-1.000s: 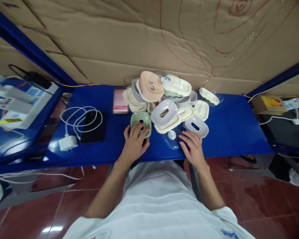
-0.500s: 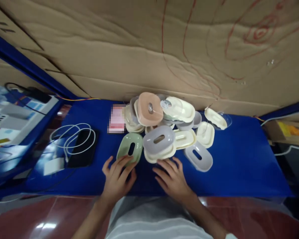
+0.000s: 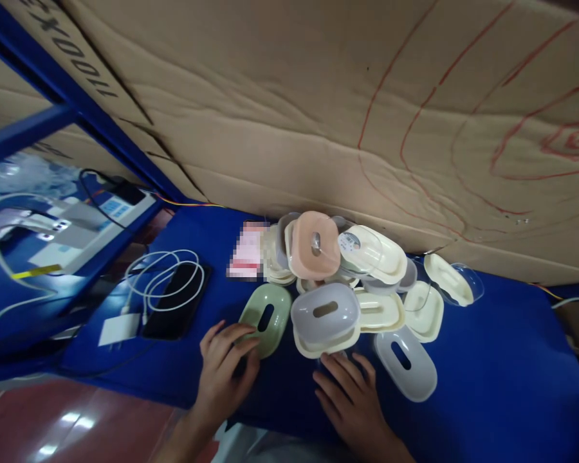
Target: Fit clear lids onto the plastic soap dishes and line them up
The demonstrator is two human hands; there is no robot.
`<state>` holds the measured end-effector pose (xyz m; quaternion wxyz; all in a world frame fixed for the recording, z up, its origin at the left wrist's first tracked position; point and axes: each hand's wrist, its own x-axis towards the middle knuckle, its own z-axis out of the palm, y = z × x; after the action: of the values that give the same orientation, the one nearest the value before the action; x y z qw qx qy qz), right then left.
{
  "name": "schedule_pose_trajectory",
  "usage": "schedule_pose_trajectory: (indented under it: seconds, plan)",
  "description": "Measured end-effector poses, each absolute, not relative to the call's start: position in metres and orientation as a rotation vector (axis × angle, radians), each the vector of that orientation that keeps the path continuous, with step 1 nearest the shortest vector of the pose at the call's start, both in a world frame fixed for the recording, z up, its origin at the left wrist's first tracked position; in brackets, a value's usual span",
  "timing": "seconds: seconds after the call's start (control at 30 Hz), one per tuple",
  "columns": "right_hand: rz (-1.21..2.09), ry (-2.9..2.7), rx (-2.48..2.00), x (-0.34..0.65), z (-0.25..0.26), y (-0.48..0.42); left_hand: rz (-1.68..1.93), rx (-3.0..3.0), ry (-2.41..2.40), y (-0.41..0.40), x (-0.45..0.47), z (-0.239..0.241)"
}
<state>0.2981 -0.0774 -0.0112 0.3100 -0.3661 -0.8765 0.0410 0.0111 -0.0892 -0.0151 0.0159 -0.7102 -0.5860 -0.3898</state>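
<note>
My left hand [image 3: 226,368] is open, fingers slightly curled. Its fingertips lie at the left edge of a green slotted soap dish [image 3: 280,316]; whether they touch it I cannot tell. Open as well, my right hand [image 3: 351,397] rests with spread fingers just in front of a cream dish [image 3: 313,347]. A lilac slotted dish [image 3: 303,316] is stacked on that cream one. Another lilac dish [image 3: 421,376] lies flat to the right of my right hand. Behind them is a heap of cream, grey and lilac dishes, topped by a peach dish [image 3: 316,260].
Left on the blue table [image 3: 492,373] lie a black phone [image 3: 166,325], a coiled white cable [image 3: 147,292] and a white charger [image 3: 119,329]. A pink pixelated item [image 3: 246,251] sits beside the heap. Cardboard [image 3: 280,109] walls the back. A power strip [image 3: 130,215] stands further left.
My view has turned, so the table appears shifted right and lower. My left fingers have drawn back from over the green dish toward its left edge. The dishes seem unmoved.
</note>
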Motion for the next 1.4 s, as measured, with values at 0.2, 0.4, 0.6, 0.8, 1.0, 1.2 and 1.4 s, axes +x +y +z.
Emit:
schedule_pose_trajectory:
  seconds: [0.2,0.4,0.6,0.8,1.0,1.2,1.4]
  plan:
    - [-0.019,-2.353,-1.012,0.295,-0.015,-0.085,-1.321,-2.473,-1.605,-0.097,0.012,-0.003]
    - [-0.205,-2.264,-1.176,0.293,-0.026,-0.094,-1.394,-2.501,-1.492,-0.098,0.016,-0.004]
    - [-0.197,-2.210,-1.182,0.300,-0.029,-0.095,-1.414,-2.322,-1.430,-0.096,0.014,-0.018]
    - [-0.104,-2.157,-1.053,0.304,-0.030,-0.093,-1.358,-2.304,-1.419,-0.096,0.017,-0.024]
    - [-0.019,-2.051,-0.984,0.305,-0.038,-0.092,-1.365,-2.248,-1.277,-0.096,0.020,-0.013]
    - [0.097,-2.050,-0.914,0.319,-0.013,-0.088,-1.370,-2.342,-1.107,-0.091,0.030,0.002]
    - [0.362,-2.384,-0.789,0.353,0.053,-0.128,-1.308,-2.582,-1.178,-0.121,0.037,0.035]
